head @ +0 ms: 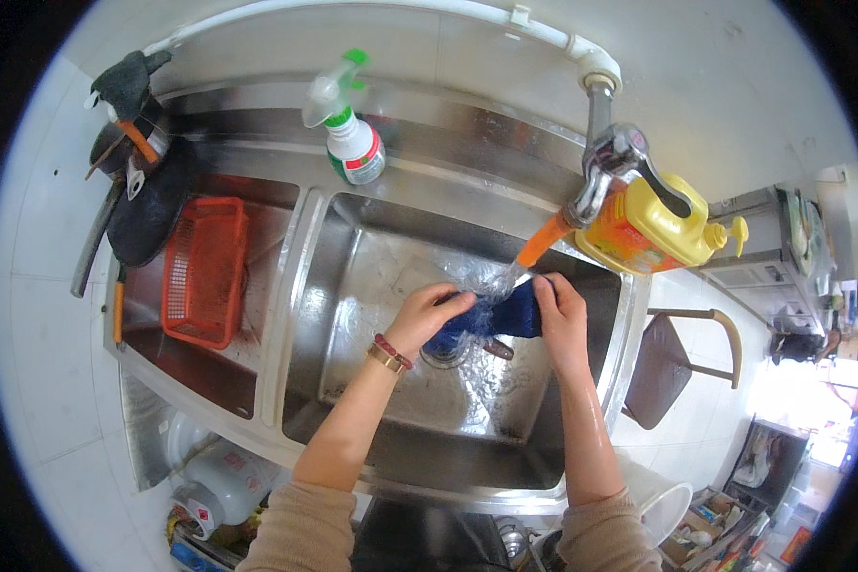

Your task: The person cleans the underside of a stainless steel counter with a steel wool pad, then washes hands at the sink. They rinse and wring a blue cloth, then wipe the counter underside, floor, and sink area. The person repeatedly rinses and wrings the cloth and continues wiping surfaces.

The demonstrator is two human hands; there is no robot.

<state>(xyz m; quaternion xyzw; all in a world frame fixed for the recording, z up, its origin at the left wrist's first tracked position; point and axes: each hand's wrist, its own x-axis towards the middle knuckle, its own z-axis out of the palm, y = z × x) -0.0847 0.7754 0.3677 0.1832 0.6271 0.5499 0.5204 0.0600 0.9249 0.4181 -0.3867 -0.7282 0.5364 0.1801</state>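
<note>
A dark blue cloth (pixel 513 314) is stretched between my two hands above the right basin of a stainless steel sink (pixel 372 372). My left hand (pixel 429 314) grips its left end, and my right hand (pixel 560 318) pinches its right end. Water runs from the orange hose end (pixel 543 239) of the faucet (pixel 611 161) onto the cloth and splashes around it. Below the cloth lies the drain (pixel 443 356), partly hidden, with a small brown object (pixel 499 349) beside it that I cannot identify.
Behind the basin stands a white spray bottle (pixel 356 146) with a green trigger. A yellow pump jug (pixel 651 225) is beside the faucet. The left basin holds an orange plastic basket (pixel 204 272). A dark pan (pixel 150 204) leans at far left. A wooden-armed chair (pixel 661 372) is at right.
</note>
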